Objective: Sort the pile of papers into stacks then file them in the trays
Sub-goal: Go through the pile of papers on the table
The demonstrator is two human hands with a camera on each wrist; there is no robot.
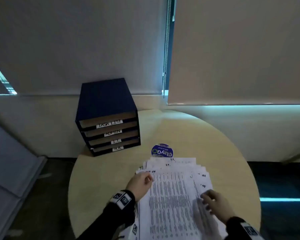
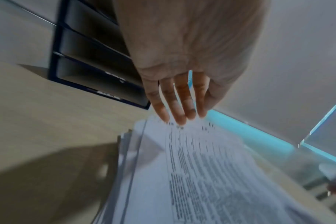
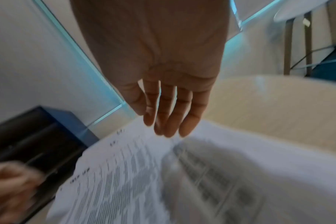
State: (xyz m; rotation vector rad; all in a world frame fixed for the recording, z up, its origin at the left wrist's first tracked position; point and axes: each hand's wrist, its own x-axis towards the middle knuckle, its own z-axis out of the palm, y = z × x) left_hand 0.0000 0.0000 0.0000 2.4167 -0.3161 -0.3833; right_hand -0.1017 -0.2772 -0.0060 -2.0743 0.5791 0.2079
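A loose pile of printed papers (image 1: pixel 173 196) lies fanned on the round table (image 1: pixel 206 139) right before me. My left hand (image 1: pixel 143 181) rests at the pile's far left corner; in the left wrist view its straight fingers (image 2: pixel 179 115) touch the top sheet's edge (image 2: pixel 192 151). My right hand (image 1: pixel 212 200) is over the pile's right side. Its fingers (image 3: pixel 169 125) hang straight above a blurred sheet (image 3: pixel 211 174), and I cannot tell if they touch it. The dark blue tray unit (image 1: pixel 109 129) stands at the table's far left, labelled TASK LIST, ADMIN, I.T. and H.R.
A round blue sticker-like disc (image 1: pixel 162 150) lies just beyond the pile. Roller blinds and a wall close off the back. The table edge curves round on both sides, with dark floor below at the left and right.
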